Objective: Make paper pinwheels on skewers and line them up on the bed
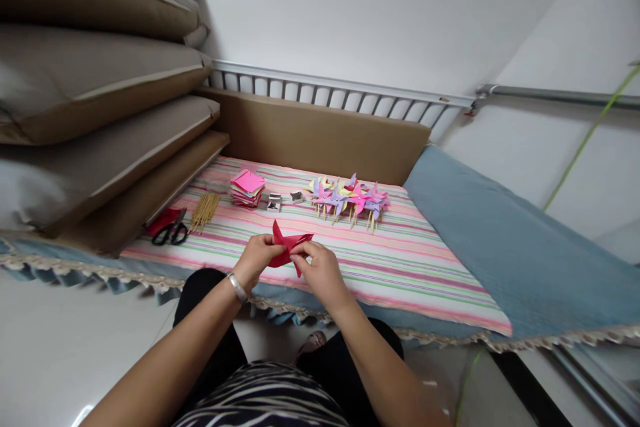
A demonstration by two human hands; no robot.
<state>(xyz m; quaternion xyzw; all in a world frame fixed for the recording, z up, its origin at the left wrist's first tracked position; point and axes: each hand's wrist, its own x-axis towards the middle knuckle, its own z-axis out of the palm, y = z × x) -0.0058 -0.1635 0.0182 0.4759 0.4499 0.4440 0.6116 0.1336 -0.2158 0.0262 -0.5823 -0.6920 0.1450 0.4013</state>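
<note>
Both hands meet at the red paper piece (289, 245), which I see held in the air just over the near edge of the striped cloth (400, 260). Left hand (257, 259) pinches the paper's nine o'clock side, fingers closed on a folded flap; right hand (323, 271) pinches the three o'clock side, fingertips closed on the fold. The paper's long axis runs roughly from nine to three o'clock, with one point rising toward twelve and one hanging toward six. Neither hand is nearer; both touch it. Outward at twelve o'clock lie the finished pinwheels (350, 199); at eleven, the stack of paper squares (247, 188); at ten, the wooden sticks (205, 211) and black scissors (171, 232).
</note>
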